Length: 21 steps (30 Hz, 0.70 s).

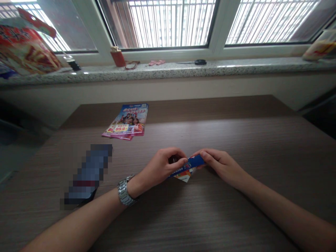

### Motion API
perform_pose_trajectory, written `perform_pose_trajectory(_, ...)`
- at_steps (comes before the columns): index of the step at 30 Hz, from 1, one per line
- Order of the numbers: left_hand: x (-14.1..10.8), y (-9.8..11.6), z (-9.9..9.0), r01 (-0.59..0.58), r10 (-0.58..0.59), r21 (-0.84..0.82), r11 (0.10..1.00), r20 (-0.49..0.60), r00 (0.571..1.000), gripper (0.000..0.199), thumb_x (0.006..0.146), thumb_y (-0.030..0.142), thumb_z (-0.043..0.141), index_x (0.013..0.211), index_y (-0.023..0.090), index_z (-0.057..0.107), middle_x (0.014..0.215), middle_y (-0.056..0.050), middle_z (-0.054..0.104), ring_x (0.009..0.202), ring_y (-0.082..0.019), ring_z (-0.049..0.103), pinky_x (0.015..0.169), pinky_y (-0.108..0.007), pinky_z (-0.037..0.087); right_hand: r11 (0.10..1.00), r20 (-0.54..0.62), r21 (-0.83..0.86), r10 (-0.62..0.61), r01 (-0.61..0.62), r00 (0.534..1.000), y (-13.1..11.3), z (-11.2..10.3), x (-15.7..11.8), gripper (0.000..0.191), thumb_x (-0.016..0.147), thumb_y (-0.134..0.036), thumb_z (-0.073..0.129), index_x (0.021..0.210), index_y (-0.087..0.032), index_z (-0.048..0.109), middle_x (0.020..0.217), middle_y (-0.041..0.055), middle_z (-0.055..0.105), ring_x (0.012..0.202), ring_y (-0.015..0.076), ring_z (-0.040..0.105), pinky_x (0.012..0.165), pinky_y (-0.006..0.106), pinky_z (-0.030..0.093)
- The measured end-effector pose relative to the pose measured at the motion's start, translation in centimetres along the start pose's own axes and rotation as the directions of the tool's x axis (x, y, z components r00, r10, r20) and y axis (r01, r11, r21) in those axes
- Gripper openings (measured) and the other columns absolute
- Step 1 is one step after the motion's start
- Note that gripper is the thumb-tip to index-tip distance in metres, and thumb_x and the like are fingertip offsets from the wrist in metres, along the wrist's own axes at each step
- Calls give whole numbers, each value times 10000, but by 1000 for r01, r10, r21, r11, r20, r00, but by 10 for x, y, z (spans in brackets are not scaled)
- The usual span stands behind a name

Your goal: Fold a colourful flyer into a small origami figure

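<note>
Between my two hands, above the middle of the table (223,217), is a folded printed flyer (195,161). A narrow blue strip of it faces up, and a white and orange corner sticks out below. My left hand (172,162), with a metal watch (126,190) on the wrist, pinches its left part between thumb and fingers. At the right end my right hand (217,162) grips it, thumb on top and fingers behind. The rest of the paper is hidden by my fingers.
A small stack of flyers (130,120) lies at the table's back left. Nearer is a blurred-out dark slab (89,175). On the stone windowsill (236,68) are scissors (200,62), a red container (118,57), pink pieces (156,63) and a red food bag (26,49).
</note>
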<state>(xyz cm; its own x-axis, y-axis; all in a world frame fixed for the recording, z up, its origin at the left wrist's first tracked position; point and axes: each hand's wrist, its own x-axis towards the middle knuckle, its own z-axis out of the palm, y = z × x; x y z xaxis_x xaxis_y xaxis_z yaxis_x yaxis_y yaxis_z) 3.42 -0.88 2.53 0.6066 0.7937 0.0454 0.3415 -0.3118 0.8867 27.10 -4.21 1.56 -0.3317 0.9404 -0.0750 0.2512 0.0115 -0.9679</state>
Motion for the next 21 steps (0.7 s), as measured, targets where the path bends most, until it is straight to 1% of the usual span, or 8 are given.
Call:
perform_pose_trajectory(2,-1,1,1,-7,7,2,1000,-4,1000,189,966,315,631,914,158,722,836,6,703,761,-116,598,681,-207,427,999,-16,-37,-10,9,1000,0,3,-1,345,961,-499,579,1009,-197,739,908,44,754,816,188,677,729,277,518)
perform_pose_trajectory(5,-1,2,2,-8,8,2,1000,-6,1000,191,962,321,639,899,159,718,837,6,695,767,-117,594,688,-211,425,996,-40,-79,27,-30,999,1,7,-2,322,921,-494,638,997,-196,736,826,33,741,735,180,657,657,273,493)
perform_pose_trajectory(7,-1,2,2,-1,1,-6,1000,-2,1000,197,960,329,642,903,157,717,837,4,692,765,-117,589,686,-214,424,994,-42,-100,34,-38,999,0,8,-2,308,919,-483,642,973,-195,739,798,29,734,710,174,648,637,270,483)
perform_pose_trajectory(10,-2,3,2,5,-5,-21,1000,5,1000,204,963,334,636,918,154,719,851,-1,694,778,-122,588,691,-217,428,994,-29,-109,14,-17,999,-1,7,-2,285,927,-462,637,959,-201,745,825,29,744,730,171,652,651,266,485)
perform_pose_trajectory(13,-1,2,3,5,-5,-13,1000,-2,1000,212,961,338,638,904,151,720,821,2,688,750,-119,575,674,-218,423,996,-16,-89,10,-11,1000,-2,6,-2,278,931,-454,635,968,-203,748,850,31,752,764,175,664,679,267,496)
perform_pose_trajectory(15,-1,1,4,3,-3,-4,1000,-6,1000,208,961,336,637,907,153,721,816,4,690,745,-118,577,669,-217,424,997,-15,-72,12,-13,1000,-1,6,-2,278,932,-454,634,979,-204,748,832,28,747,758,174,663,675,266,496)
perform_pose_trajectory(17,-1,1,4,-5,5,4,1000,-16,1000,192,963,322,634,920,157,722,834,2,701,761,-120,594,686,-216,435,997,-33,-77,9,-11,999,0,5,-1,274,932,-452,635,973,-206,749,789,19,731,722,167,647,644,260,482)
perform_pose_trajectory(21,-1,-1,3,-16,16,8,1000,-60,998,204,974,334,619,951,156,716,889,-13,718,803,-128,626,731,-219,459,991,-108,-131,-8,-6,994,3,2,0,277,922,-457,639,936,-205,753,702,3,679,620,143,570,557,251,414)
